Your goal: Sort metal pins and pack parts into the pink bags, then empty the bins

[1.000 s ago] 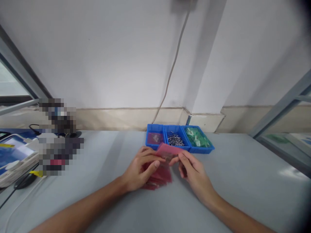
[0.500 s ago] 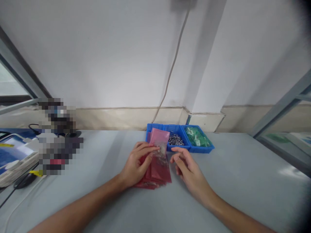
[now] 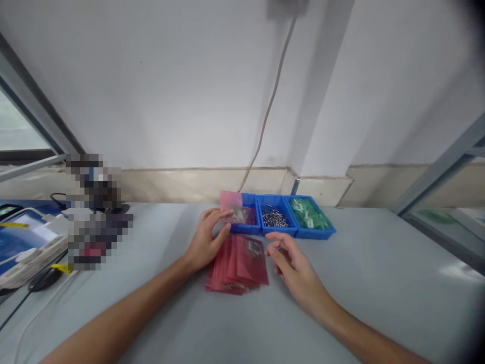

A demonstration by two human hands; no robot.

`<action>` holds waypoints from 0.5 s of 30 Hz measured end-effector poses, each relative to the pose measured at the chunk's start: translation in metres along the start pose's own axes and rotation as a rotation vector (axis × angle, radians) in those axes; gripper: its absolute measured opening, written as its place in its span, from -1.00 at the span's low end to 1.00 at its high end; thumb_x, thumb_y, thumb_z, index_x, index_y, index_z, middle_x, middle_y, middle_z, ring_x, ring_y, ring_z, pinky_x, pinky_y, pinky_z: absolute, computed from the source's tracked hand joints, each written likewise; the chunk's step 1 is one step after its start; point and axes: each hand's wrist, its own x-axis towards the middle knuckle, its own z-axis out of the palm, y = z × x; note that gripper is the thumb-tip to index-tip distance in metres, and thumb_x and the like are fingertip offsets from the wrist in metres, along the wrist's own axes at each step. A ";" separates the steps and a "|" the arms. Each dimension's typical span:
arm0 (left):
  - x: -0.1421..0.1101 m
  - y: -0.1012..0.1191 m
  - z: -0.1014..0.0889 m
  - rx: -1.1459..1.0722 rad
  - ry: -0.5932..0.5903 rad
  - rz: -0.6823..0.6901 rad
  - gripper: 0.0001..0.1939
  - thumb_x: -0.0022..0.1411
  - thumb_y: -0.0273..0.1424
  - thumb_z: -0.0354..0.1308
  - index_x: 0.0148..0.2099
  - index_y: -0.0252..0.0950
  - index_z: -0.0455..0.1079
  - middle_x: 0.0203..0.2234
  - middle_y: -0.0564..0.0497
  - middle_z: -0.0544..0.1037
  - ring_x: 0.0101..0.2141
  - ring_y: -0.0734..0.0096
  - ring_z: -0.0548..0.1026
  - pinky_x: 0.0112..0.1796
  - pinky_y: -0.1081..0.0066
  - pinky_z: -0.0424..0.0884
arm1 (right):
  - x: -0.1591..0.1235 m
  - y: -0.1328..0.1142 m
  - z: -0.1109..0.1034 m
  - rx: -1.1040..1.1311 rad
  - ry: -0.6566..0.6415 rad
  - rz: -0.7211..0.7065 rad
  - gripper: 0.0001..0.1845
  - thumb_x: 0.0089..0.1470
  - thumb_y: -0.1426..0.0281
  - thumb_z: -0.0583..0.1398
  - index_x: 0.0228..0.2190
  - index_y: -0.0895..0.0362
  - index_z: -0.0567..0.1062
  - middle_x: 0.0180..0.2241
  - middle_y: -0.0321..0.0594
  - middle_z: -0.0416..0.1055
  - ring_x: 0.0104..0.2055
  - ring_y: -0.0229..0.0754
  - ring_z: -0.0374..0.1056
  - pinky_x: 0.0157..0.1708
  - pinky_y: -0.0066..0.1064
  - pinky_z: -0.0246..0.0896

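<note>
My left hand [image 3: 207, 236] pinches a pink see-through plastic bag [image 3: 231, 198] between thumb and fingers, at the left side of the left blue bin [image 3: 248, 230]. Something small shows inside this bag, too blurred to name. Below it on the table lies a fanned stack of similar pink bags [image 3: 238, 265], with small contents visible in the top one. To the right of the stack, my right hand [image 3: 291, 260] hovers with its fingers loosely curled and apart, and I see nothing in them. More pink bags [image 3: 248, 216] lie inside the left bin.
Joined to the left bin are a middle blue bin of small metal parts [image 3: 275, 217] and a right one of green bags [image 3: 307, 215]. A power strip [image 3: 47, 253], cables and a black mouse [image 3: 45, 279] are at the far left. A wall rises behind the table.
My right hand has let go of the pink bag and drawn back slightly. My left hand has carried the bag up and left, from above the stack to the left bin.
</note>
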 end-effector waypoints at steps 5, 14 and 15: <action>-0.001 0.000 0.003 0.056 -0.154 0.033 -0.57 0.54 -0.27 0.09 0.38 -0.10 0.30 0.27 -0.08 0.45 0.37 0.04 0.11 0.35 -0.12 0.13 | 0.001 -0.004 0.001 -0.040 0.009 0.001 -0.65 0.37 0.06 0.14 0.03 -0.01 0.43 -0.30 -0.29 0.37 -0.41 -0.18 0.30 -0.39 -0.33 0.26; 0.006 -0.002 0.004 0.052 -0.184 0.005 -0.65 0.50 -0.30 0.11 0.28 -0.14 0.33 0.21 -0.13 0.44 0.37 -0.01 0.12 0.36 -0.16 0.12 | 0.002 -0.006 0.003 -0.070 0.014 -0.017 -0.64 0.35 0.05 0.16 0.01 -0.01 0.46 -0.33 -0.29 0.38 -0.43 -0.17 0.28 -0.38 -0.30 0.27; 0.007 -0.002 0.004 0.048 -0.182 0.003 -0.67 0.50 -0.32 0.11 0.25 -0.15 0.34 0.19 -0.13 0.46 0.36 0.00 0.13 0.36 -0.16 0.13 | 0.003 -0.005 0.004 -0.073 0.017 -0.021 -0.64 0.35 0.05 0.16 0.00 -0.01 0.47 -0.33 -0.29 0.38 -0.43 -0.17 0.28 -0.38 -0.30 0.27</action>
